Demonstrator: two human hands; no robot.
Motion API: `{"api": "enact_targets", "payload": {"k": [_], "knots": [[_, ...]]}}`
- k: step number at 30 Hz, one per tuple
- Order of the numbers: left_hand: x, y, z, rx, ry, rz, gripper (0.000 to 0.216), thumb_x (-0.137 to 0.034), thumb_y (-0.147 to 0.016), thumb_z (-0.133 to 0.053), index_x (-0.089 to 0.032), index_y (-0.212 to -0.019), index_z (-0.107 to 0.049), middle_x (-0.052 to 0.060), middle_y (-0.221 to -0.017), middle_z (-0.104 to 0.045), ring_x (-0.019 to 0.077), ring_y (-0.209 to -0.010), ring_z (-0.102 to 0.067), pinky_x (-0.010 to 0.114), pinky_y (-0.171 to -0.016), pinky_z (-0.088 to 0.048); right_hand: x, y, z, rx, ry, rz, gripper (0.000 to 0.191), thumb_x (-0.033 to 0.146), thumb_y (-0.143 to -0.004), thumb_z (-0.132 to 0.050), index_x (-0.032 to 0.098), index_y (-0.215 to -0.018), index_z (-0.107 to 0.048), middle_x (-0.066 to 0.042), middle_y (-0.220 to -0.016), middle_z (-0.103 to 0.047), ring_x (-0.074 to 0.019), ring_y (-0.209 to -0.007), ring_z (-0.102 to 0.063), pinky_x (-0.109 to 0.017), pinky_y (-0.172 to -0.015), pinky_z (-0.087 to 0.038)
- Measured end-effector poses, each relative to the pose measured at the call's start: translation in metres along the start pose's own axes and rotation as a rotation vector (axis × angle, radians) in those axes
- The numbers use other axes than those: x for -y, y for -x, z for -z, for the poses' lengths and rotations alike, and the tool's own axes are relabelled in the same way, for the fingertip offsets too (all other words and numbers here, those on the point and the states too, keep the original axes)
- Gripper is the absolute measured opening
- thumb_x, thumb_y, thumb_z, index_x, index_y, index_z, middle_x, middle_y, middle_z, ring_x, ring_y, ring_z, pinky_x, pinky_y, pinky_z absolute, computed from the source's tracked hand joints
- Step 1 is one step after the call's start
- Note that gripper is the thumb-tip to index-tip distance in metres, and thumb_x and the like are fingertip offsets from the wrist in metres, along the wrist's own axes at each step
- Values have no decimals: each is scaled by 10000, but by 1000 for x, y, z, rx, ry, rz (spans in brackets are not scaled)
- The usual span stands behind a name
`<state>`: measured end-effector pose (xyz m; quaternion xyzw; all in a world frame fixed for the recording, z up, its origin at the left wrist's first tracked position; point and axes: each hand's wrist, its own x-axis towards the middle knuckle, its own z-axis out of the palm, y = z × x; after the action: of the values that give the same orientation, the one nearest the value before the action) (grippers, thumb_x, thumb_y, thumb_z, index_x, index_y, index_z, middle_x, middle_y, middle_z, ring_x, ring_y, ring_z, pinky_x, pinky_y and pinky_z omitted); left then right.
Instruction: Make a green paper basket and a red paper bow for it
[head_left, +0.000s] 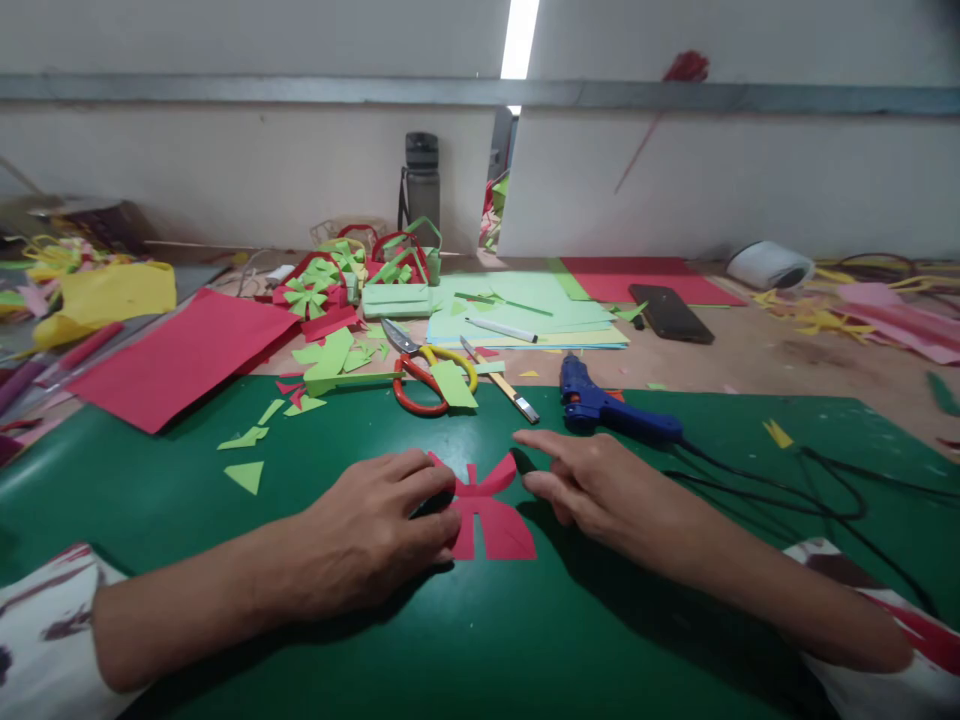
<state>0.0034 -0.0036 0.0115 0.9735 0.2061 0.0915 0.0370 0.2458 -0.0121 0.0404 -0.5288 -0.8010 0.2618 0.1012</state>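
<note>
A red paper cutout (501,532), with curved wing-like parts and a narrow slit at its lower middle, lies flat on the green cutting mat (315,655). My left hand (379,525) grips its left side; the fingers are bent over the paper and hide that part. Just right of the cutout is my right hand (589,480), holding nothing. Its index finger is stretched out and its thumb is apart, near the upper right tip of the paper. Beyond the hands lie scissors (426,375) with red and yellow handles, a utility knife (501,378) and a blue glue gun (619,405).
Green paper scraps (245,476) are strewn at the left. A large red sheet (187,355) overlaps the mat's edge. Small paper baskets (396,300), a dark bottle (423,185), a pen (501,329) and a phone (670,313) are farther back. The glue gun's cord (780,485) loops across the right side.
</note>
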Motion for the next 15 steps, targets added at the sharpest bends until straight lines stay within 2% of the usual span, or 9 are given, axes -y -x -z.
{"api": "enact_targets", "payload": {"k": [2, 5, 7, 8, 10, 15], "knots": [[1, 1, 0, -37, -10, 1, 208, -301, -927, -425, -185, -940, -597, 85, -1015, -591, 205, -890, -514, 336, -736, -451, -6, 2, 5, -70, 58, 0, 279, 309, -863, -486, 203, -1068, -643, -7, -573, -633, -163, -514, -549, -261, -533, -368], [-4, 1, 1, -157, -15, -3, 158, -270, -911, -461, -178, -910, -590, 79, -962, -608, 183, -803, -518, 313, -684, -450, -20, 8, 22, -282, 214, 15, 293, 310, -864, -495, 195, -1091, -638, -71, -783, -707, -208, -658, -624, -294, -619, -411], [-11, 1, 3, -221, -5, -55, 153, -245, -911, -452, -180, -917, -590, 72, -914, -619, 170, -760, -513, 297, -671, -450, -34, 12, 36, -388, 382, -14, 275, 319, -851, -517, 192, -1061, -642, -115, -946, -692, -272, -824, -630, -340, -695, -423], [-14, 1, 4, -206, 5, -83, 164, -250, -915, -444, -182, -933, -592, 71, -907, -622, 170, -767, -517, 297, -686, -455, -42, 14, 43, -403, 465, -50, 285, 331, -828, -550, 184, -1056, -639, -132, -981, -676, -309, -889, -615, -368, -719, -425], [-20, 0, 5, -206, -14, -87, 188, -283, -920, -433, -194, -941, -597, 68, -894, -624, 174, -772, -523, 298, -704, -466, -59, 15, 52, -324, 540, -143, 337, 337, -809, -576, 188, -1109, -609, -150, -1072, -635, -342, -967, -589, -399, -739, -433], [-18, -3, -4, -170, -24, -50, 178, -303, -908, -450, -204, -905, -598, 56, -866, -618, 181, -765, -522, 302, -699, -475, -91, 8, 47, -198, 504, -164, 338, 335, -792, -603, 221, -1110, -599, -118, -1055, -661, -310, -957, -609, -373, -745, -453]]}}
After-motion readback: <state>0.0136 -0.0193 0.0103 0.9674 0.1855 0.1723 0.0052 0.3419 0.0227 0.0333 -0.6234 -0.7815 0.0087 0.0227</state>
